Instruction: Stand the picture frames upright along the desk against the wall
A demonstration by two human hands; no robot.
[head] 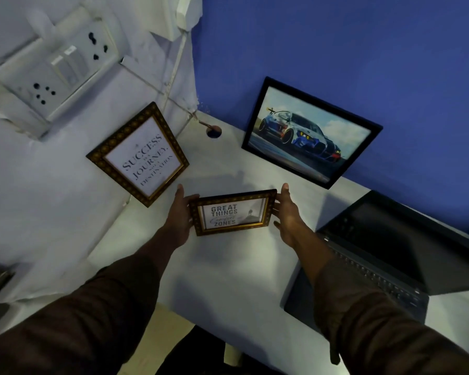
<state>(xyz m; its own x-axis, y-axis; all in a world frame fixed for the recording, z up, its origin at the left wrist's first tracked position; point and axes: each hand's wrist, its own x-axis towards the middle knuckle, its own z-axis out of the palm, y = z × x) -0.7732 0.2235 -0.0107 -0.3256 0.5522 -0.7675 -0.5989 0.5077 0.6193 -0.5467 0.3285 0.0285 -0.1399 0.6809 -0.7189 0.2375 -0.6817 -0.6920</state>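
Observation:
A small gold-brown frame reading "GREAT THINGS ... ZONES" (233,212) is held above the white desk (228,272) between both hands. My left hand (179,215) grips its left edge, my right hand (287,215) its right edge. A larger gold frame reading "SUCCESS IS A JOURNEY" (138,154) leans upright against the pale left wall. A black frame with a race car picture (309,132) leans against the blue back wall.
An open black laptop (385,253) sits at the right of the desk. A cable hole (214,131) lies in the desk's far corner. A socket and switch panel (54,69) and a thin cable (173,69) are on the left wall.

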